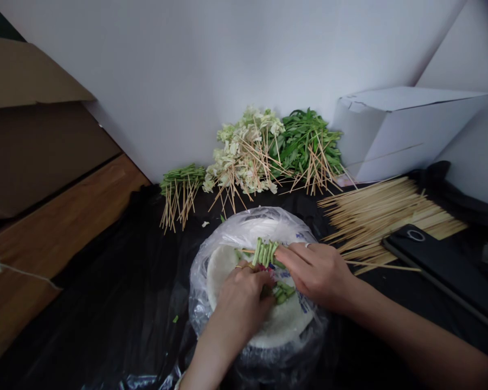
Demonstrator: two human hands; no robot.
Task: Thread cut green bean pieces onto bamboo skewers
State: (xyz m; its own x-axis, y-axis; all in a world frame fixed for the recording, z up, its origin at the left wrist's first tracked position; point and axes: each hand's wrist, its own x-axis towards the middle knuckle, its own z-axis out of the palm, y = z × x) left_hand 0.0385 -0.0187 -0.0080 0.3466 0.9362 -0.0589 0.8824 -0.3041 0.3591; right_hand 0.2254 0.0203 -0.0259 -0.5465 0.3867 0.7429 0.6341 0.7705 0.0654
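Note:
My right hand (319, 271) is closed around a bamboo skewer threaded with a row of short green bean pieces (264, 252). The skewer's tip points left and its long end runs out to the right past my wrist. My left hand (244, 292) is just below the threaded pieces, over the bowl, with its fingers curled inward. What its fingertips pinch is hidden. Loose cut green beans (283, 292) lie beside it in the round bowl (268, 340), which is lined with a clear plastic bag (201, 292).
Behind the bowl lie skewered bundles of green beans (183, 173), pale cabbage-like leaves (248, 141) and leafy greens (309, 127). Bare skewers (374, 211) and a dark phone (443, 271) are at right. A white box (410, 130) and a cardboard box (36, 130) flank black plastic sheeting (106, 298).

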